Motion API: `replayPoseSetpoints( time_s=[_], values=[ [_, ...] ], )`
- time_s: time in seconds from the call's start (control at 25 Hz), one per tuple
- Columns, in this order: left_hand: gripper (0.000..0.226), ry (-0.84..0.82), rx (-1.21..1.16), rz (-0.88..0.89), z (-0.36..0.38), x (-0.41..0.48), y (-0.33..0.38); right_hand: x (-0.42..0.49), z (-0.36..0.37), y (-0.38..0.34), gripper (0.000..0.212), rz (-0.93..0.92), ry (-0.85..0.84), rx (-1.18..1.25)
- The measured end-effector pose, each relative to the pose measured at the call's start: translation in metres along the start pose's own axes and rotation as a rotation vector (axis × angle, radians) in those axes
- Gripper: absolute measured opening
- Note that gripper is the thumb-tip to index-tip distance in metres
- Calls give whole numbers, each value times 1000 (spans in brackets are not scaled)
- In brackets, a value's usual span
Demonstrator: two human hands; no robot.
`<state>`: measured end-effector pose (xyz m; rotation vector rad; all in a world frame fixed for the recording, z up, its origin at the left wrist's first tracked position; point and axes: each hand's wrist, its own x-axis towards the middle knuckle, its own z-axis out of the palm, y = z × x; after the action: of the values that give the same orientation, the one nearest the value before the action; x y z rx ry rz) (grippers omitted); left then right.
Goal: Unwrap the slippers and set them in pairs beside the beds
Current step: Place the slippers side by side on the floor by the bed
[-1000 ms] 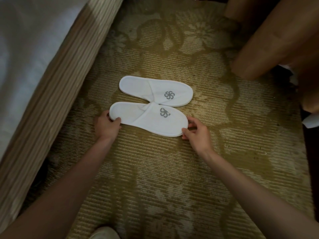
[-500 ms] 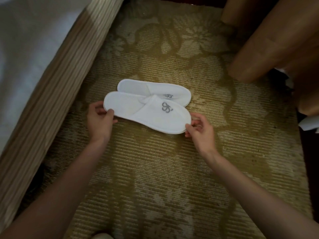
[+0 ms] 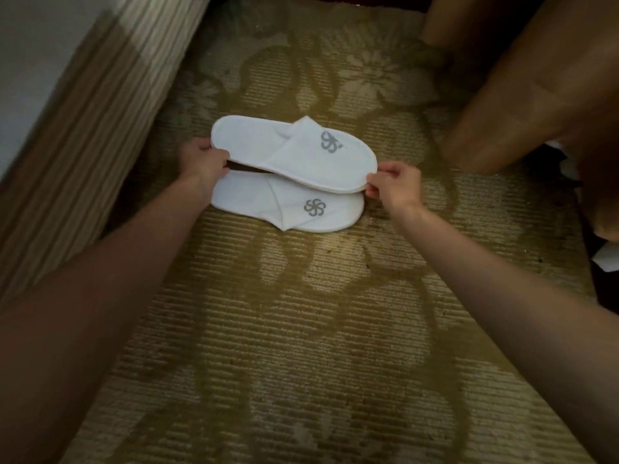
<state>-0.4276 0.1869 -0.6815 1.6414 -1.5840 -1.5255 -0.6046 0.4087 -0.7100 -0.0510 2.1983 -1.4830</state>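
Observation:
Two white slippers with grey swirl logos are on the patterned carpet beside the bed. One slipper is lifted and held across the far side. My left hand grips its heel end and my right hand pinches its toe end. The other slipper lies flat on the carpet just below it, partly overlapped by the held one and by my left wrist.
The bed's striped base and white cover run along the left. Brown curtain folds hang at the upper right, with white wrapping or paper at the right edge. The gold floral carpet fills the foreground.
The near slipper has been lifted off the carpet and carried over the other one to the far side, held at both ends. The camera view has shifted slightly.

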Motion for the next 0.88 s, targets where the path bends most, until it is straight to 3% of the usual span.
replayPoseSetpoints(
  time_s=[0.2,0.32,0.52,0.88],
  values=[
    [31,-51,38,-101,9,4,-14,13,7,16,14,104,-8,-105],
    [29,-58,28,-103,8,3,-14,12,9,18,3,131,-18,-81],
    [11,-45,6,-140,-1,-11,-24,-1,5,23,14,124,-21,-99],
    [17,89,0,-155,-41,-75,-91,-72,-18,65,7,125,-79,-156]
  ],
)
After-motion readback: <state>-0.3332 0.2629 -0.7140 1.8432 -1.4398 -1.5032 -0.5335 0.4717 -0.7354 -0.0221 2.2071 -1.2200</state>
